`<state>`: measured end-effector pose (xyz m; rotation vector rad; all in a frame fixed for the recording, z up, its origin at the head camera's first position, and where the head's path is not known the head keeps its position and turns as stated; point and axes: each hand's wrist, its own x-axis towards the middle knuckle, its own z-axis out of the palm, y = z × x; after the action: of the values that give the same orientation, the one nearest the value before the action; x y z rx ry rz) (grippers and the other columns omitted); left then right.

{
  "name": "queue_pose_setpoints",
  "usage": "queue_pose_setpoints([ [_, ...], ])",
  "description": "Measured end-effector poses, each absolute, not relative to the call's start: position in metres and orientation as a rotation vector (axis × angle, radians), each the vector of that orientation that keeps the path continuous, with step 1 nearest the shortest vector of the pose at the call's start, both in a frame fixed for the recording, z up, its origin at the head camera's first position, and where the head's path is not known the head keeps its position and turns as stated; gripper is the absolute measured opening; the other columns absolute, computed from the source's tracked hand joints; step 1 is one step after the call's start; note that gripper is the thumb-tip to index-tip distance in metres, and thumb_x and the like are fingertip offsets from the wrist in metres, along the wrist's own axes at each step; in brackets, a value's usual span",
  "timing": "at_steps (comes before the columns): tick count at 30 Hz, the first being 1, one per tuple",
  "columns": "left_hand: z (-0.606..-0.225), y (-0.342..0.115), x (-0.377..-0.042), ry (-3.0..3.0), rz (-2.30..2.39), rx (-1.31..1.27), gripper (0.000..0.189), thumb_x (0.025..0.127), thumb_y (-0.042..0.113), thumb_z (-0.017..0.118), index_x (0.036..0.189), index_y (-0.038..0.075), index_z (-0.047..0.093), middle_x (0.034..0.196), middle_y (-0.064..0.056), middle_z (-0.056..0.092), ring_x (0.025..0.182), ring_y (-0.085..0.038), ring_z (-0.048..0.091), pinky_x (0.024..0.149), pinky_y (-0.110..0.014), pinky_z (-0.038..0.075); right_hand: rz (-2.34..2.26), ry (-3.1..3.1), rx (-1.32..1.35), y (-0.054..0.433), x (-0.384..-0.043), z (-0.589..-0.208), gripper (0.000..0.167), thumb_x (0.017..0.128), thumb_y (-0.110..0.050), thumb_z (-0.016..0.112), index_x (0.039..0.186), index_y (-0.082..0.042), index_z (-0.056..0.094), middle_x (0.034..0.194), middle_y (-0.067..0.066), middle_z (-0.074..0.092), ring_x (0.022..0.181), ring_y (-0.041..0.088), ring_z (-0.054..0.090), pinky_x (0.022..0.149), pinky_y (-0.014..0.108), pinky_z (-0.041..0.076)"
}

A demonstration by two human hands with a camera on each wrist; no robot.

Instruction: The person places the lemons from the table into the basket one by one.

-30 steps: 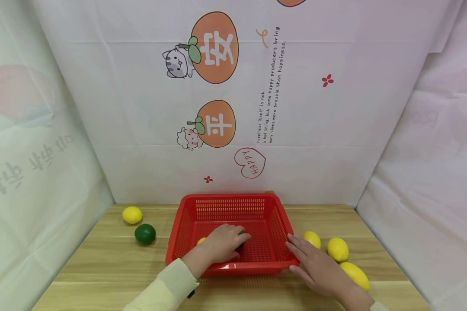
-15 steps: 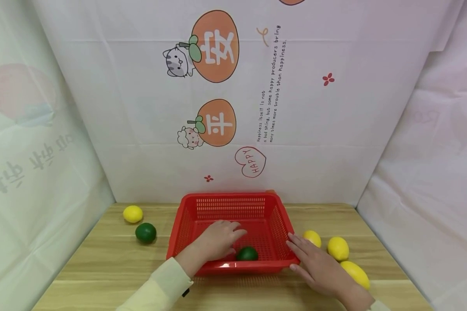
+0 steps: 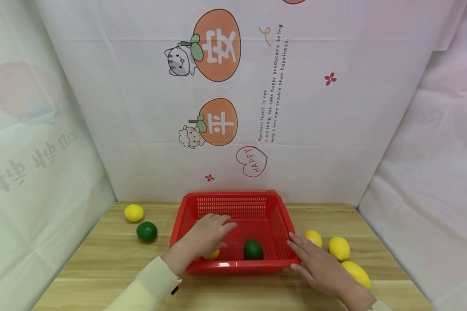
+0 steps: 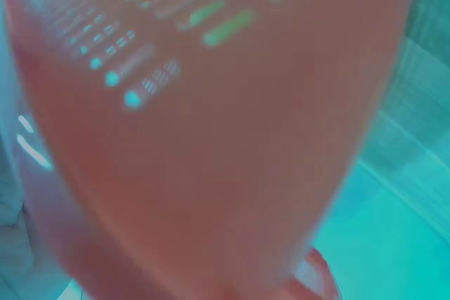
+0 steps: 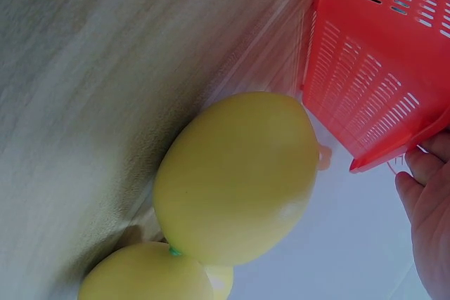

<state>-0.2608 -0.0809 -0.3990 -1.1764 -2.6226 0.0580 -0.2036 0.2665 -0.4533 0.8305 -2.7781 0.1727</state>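
Observation:
My left hand (image 3: 206, 234) reaches over the near left rim into a red plastic basket (image 3: 233, 267), with fingers loosely bent and spread. Below it a yellow-orange fruit (image 3: 213, 255) shows partly; the palm hides the rest. Apart from the fingers, a dark green lime-like fruit (image 3: 253, 249) lies on the basket floor. My right hand (image 3: 321, 270) rests its straight fingertips on the basket's right rim, and the right wrist view shows those fingers (image 5: 425, 166) at the rim. A blurred basket wall (image 4: 211, 159) fills most of the left wrist view.
Several yellow lemons lie right of the basket: one lemon (image 3: 313, 237) by the fingers, another lemon (image 3: 339, 249) farther right, and a larger lemon (image 3: 356, 274) beside the wrist. Left stand a lemon (image 3: 134, 213) and a green fruit (image 3: 146, 232). Printed white cloth (image 3: 295, 172) encloses the wooden table (image 3: 101, 268).
My left hand has drawn left and away from the green fruit in the basket, which now shows fully and sits slightly farther right. The yellow-orange fruit shows again. My right hand stays at the rim.

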Motion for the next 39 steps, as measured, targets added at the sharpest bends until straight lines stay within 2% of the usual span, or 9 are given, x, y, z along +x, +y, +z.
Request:
queue_pose_setpoints([
  [7,-0.391,-0.103,-0.258,-2.612,0.055,-1.132,0.063,0.077,0.033,0.084,0.132,0.017,0.058,0.128,-0.009,0.060,0.115,-0.025,0.058,0.098,-0.043,0.048,0.190,-2.746,0.847,0.266,-0.203,-0.453,0.059,0.096,-0.047,0.056,0.141,-0.009,0.052,0.152,0.004,0.039,0.138,0.023,0.037,0.106,0.043,0.038],
  [13,-0.388,-0.122,-0.257,-2.634,0.007,-1.070,0.064,0.076,0.029,0.085,0.132,0.015,0.058,0.129,-0.011,0.059,0.118,-0.028,0.055,0.100,-0.047,0.045,0.188,-2.774,0.835,0.266,-0.202,-0.452,0.061,0.097,-0.050,0.052,0.143,-0.010,0.050,0.153,0.002,0.037,0.139,0.022,0.035,0.106,0.043,0.038],
  [22,-0.391,-0.149,-0.259,-2.622,-0.061,-1.004,0.061,0.077,0.027,0.084,0.131,0.014,0.060,0.129,-0.012,0.059,0.118,-0.029,0.055,0.099,-0.049,0.045,0.194,-2.789,0.831,0.266,-0.202,-0.450,0.061,0.096,-0.050,0.054,0.143,-0.011,0.049,0.153,0.002,0.037,0.139,0.022,0.035,0.106,0.043,0.040],
  [30,-0.390,-0.172,-0.257,-2.618,-0.049,-0.942,0.061,0.075,0.026,0.085,0.129,0.010,0.061,0.127,-0.015,0.060,0.116,-0.032,0.057,0.095,-0.052,0.048,0.182,-2.825,0.807,0.266,-0.202,-0.450,0.064,0.095,-0.054,0.051,0.143,-0.011,0.049,0.153,0.002,0.037,0.139,0.023,0.035,0.104,0.044,0.042],
  [39,-0.396,-0.205,-0.260,-2.519,-0.041,-0.868,0.063,0.069,0.021,0.090,0.123,0.006,0.064,0.116,-0.014,0.065,0.104,-0.031,0.062,0.085,-0.050,0.054,0.178,-2.831,0.794,0.265,-0.203,-0.450,0.065,0.095,-0.055,0.051,0.144,-0.012,0.048,0.154,0.000,0.036,0.139,0.022,0.034,0.105,0.044,0.041],
])
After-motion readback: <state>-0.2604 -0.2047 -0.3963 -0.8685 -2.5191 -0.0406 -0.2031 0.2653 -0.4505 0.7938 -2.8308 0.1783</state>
